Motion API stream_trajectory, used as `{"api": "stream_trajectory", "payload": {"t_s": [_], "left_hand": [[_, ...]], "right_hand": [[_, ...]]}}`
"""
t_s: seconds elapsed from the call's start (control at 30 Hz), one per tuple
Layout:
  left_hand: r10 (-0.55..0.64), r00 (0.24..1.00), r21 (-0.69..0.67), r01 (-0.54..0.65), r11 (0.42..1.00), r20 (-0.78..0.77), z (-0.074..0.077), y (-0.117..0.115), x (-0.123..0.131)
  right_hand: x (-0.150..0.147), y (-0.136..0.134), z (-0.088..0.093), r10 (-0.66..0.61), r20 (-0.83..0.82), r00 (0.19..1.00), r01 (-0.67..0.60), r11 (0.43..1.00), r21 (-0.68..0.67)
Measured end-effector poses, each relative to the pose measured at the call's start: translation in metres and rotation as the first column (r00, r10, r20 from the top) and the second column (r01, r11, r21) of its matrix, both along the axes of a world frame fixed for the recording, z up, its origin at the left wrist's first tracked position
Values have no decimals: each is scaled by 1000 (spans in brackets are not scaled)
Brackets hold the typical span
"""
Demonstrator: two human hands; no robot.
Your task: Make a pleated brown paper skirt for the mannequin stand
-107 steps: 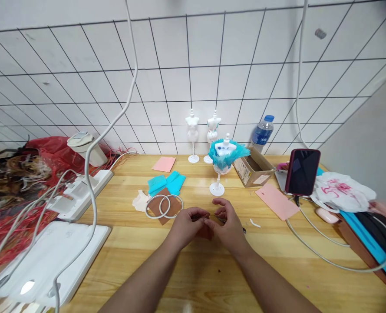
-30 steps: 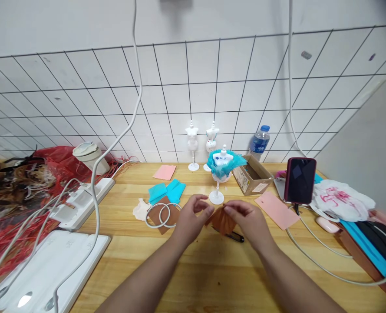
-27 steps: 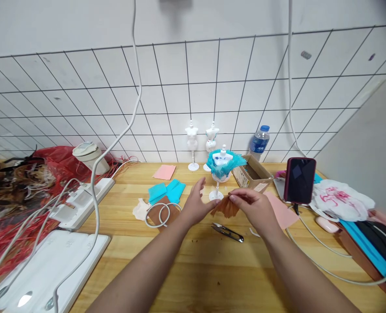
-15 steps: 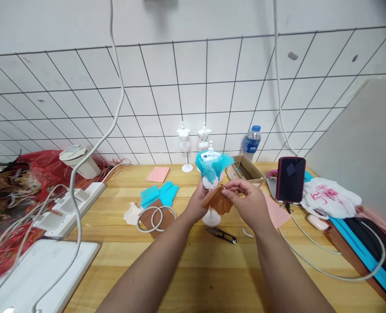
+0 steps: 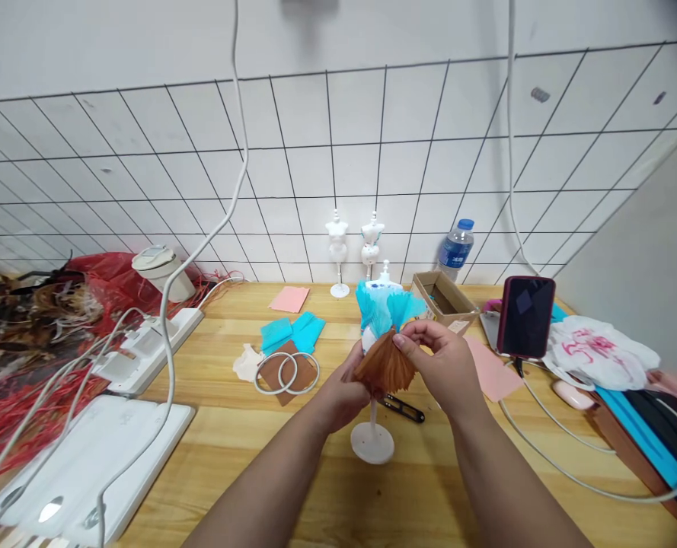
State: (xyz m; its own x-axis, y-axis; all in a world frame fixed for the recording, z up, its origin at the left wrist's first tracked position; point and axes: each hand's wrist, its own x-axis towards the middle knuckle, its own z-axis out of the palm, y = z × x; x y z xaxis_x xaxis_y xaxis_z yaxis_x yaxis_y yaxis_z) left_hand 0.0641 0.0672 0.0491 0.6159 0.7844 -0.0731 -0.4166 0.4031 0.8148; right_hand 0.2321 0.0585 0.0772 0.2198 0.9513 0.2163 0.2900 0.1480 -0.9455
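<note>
A small white dress-form mannequin (image 5: 384, 283) leans a little in front of me, its round base (image 5: 372, 443) near the tabletop. Gathered turquoise crepe paper (image 5: 381, 308) covers its chest. Below hangs pleated brown crepe paper (image 5: 391, 365), bunched at the waist. My left hand (image 5: 343, 392) is closed around the mannequin's lower body at the left, its fingers partly hidden behind the brown paper. With thumb and forefinger, my right hand (image 5: 438, 356) pinches the gathered top of the brown paper. Black thread snips (image 5: 403, 409) lie on the table behind the stand.
Two more mannequins (image 5: 338, 251) stand by the tiled wall. Left lie turquoise sheets (image 5: 293, 333), a brown sheet (image 5: 275, 373) and white rings (image 5: 262, 388). Rightward are a cardboard box (image 5: 445, 297), a bottle (image 5: 455, 250), a phone (image 5: 525, 316) and a pink sheet (image 5: 492, 369). Cables hang in front.
The mannequin has tilted and its base has come towards me. The brown paper now hangs across its front, facing me more. My view has shifted slightly left.
</note>
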Motion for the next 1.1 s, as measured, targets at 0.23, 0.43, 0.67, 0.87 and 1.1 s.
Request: {"api": "stream_trajectory", "payload": {"t_s": [0.23,0.43,0.67,0.87,1.1], "left_hand": [[64,990,97,-52,994,-123,-4,-3,0],[158,967,29,-156,987,-199,-8,-3,5],[145,981,-1,-147,989,-130,-15,-5,5],[123,989,-26,-125,992,-80,-14,-5,4],[136,991,-172,-136,976,-9,-10,5,13]], "right_hand": [[1,-1,1,27,-3,1000,-27,1000,0],[3,5,-8,111,-196,974,-123,991,-51],[-2,11,-14,51,-431,901,-111,987,-115],[-1,10,-16,113,-414,903,-171,979,-107],[-2,16,-31,183,-415,891,-176,983,56]]}}
